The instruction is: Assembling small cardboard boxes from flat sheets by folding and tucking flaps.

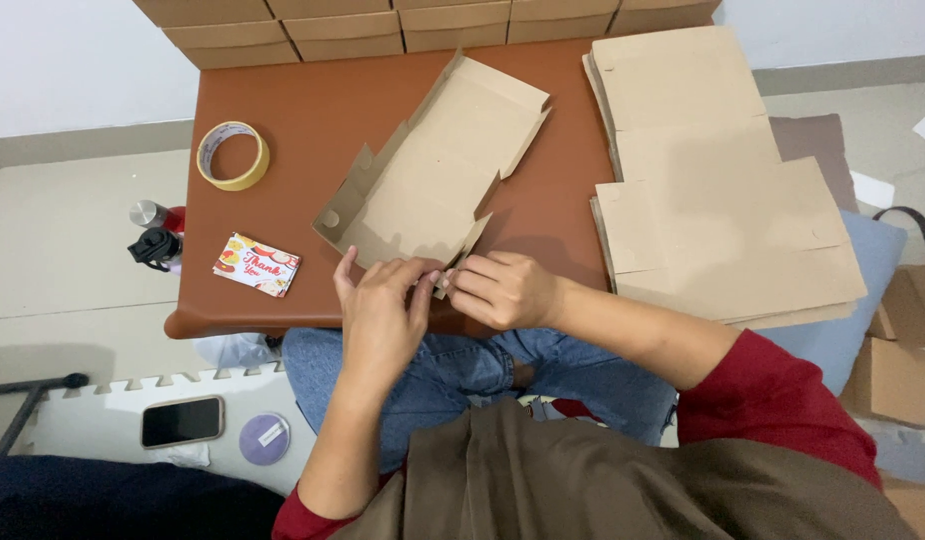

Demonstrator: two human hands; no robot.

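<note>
Head view, looking straight down at a low brown table (313, 110) over a lap in blue jeans. Left hand (381, 305) and right hand (503, 290) close together at the table's near edge, fingers of both pinched narrowly on the nearest corner flap of a half-folded cardboard box blank (433, 170). Left fingers (408, 272) curled over the flap from the left, thumb spread out to the side; right fingers (468, 280) bent and tucked against the same flap from the right, the two sets of fingertips nearly touching. Blank lying diagonally across the table's middle, side walls partly raised, far end toward the stacked boxes. Right of it, a stack of flat cardboard sheets (713, 190), overhanging the table's right edge. Along the far edge, a row of folded cardboard boxes (423, 25). Near the left edge, a roll of yellowish tape (233, 155) lying flat, well apart from the hands; nearer, a small pile of colourful printed cards (256, 265). Down on the floor at left, a dark phone (183, 421) on a white foam mat (113, 400), beside a round lilac disc (265, 438). Red sleeves on both arms.
</note>
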